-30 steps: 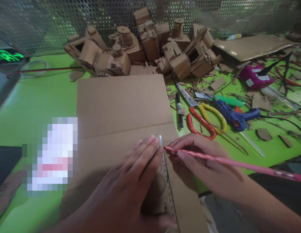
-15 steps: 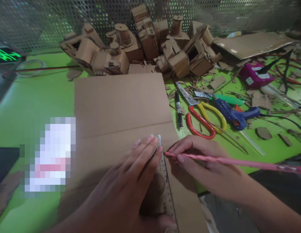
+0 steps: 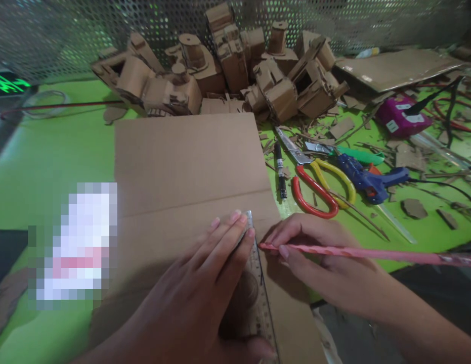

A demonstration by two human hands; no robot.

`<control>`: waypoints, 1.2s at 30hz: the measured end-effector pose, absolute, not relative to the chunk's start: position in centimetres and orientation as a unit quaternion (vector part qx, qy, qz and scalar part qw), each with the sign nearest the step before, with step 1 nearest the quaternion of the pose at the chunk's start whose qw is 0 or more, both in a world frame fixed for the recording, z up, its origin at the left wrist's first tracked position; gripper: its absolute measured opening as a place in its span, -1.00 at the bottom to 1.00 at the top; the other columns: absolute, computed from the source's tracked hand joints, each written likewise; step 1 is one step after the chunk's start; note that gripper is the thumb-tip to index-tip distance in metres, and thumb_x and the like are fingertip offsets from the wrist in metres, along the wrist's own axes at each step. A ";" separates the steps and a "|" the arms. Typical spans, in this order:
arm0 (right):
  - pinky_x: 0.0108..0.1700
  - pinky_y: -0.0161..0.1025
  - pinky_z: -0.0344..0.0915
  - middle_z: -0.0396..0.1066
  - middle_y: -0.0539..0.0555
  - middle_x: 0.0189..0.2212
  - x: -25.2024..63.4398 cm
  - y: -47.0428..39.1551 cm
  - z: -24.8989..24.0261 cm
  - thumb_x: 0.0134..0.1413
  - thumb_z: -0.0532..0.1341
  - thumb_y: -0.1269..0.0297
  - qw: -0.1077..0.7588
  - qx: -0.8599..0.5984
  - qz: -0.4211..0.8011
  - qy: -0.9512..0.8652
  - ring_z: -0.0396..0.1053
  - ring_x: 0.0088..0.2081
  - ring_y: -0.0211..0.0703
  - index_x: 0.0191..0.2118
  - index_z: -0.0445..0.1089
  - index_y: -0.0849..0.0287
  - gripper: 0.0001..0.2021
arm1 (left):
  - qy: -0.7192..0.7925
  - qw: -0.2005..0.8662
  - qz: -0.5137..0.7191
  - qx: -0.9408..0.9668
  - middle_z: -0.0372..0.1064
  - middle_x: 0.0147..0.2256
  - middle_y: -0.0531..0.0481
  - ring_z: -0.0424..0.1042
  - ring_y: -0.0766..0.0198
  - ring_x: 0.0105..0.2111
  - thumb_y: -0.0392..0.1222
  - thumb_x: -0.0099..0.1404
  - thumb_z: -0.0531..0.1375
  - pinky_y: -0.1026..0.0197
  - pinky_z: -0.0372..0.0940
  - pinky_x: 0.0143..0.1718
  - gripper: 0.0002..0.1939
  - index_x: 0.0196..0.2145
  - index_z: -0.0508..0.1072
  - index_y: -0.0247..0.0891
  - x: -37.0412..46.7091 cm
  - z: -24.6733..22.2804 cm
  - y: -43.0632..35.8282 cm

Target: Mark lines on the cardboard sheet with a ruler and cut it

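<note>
A large sheet of brown cardboard (image 3: 189, 162) with a crease across it lies on the green table. My left hand (image 3: 208, 283) is spread flat, its fingertips pressing a clear ruler (image 3: 263, 303) onto the cardboard. The thumb rests near the ruler's lower part. To the right, my right hand (image 3: 314, 253) pinches a pink pencil (image 3: 356, 252) near its tip. That tip touches the cardboard at the ruler's right edge, where a dark line runs along it.
Scissors (image 3: 324, 194), a black marker (image 3: 281, 172), a green cutter (image 3: 360, 155) and a blue glue gun (image 3: 375, 179) lie to the right among cardboard scraps. Cardboard models (image 3: 170, 91) stand behind. A purple box (image 3: 402, 117) with cables sits at the back right.
The pencil tip in my right hand has moved slightly down along the ruler's edge, toward me. My left hand and the ruler look unmoved.
</note>
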State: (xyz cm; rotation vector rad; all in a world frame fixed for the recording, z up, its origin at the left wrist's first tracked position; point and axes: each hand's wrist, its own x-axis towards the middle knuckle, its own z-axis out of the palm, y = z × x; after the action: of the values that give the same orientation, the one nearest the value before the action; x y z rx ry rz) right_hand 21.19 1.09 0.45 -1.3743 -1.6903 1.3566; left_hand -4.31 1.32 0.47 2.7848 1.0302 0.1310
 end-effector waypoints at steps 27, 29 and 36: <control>-0.38 -0.27 0.35 0.56 -0.02 -0.37 21.0 6.4 2.3 0.29 0.31 0.27 0.295 -0.535 0.363 -0.704 0.48 -0.37 -0.20 -0.25 0.47 0.11 -0.93 | 0.367 0.174 0.083 0.910 0.00 0.46 -0.49 0.11 -0.32 0.42 0.25 -0.09 0.47 -0.26 0.25 0.35 0.43 0.50 -0.14 -0.45 -4.1 -0.2 0.9; -0.34 -0.27 0.37 0.57 -0.01 -0.35 20.8 6.4 2.2 0.31 0.31 0.24 0.286 -0.528 0.371 -0.708 0.50 -0.35 -0.21 -0.24 0.49 0.12 -0.90 | 0.361 0.180 0.080 0.911 0.03 0.45 -0.51 0.14 -0.32 0.41 0.25 -0.09 0.47 -0.26 0.26 0.34 0.42 0.49 -0.10 -0.48 -4.0 0.0 1.1; -0.29 -0.23 0.39 0.61 0.04 -0.30 20.5 5.8 1.8 0.31 0.32 0.20 0.281 -0.536 0.369 -0.706 0.53 -0.29 -0.16 -0.25 0.49 0.12 -0.87 | 0.354 0.160 0.094 0.917 0.07 0.43 -0.50 0.18 -0.33 0.39 0.27 -0.15 0.49 -0.26 0.25 0.34 0.40 0.45 0.03 -0.55 -4.2 -0.3 1.1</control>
State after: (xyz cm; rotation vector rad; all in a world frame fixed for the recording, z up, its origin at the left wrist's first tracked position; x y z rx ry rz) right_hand 20.45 5.78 1.84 -1.4368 -1.8916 0.9887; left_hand -4.16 1.09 -0.31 2.6195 1.0115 0.2689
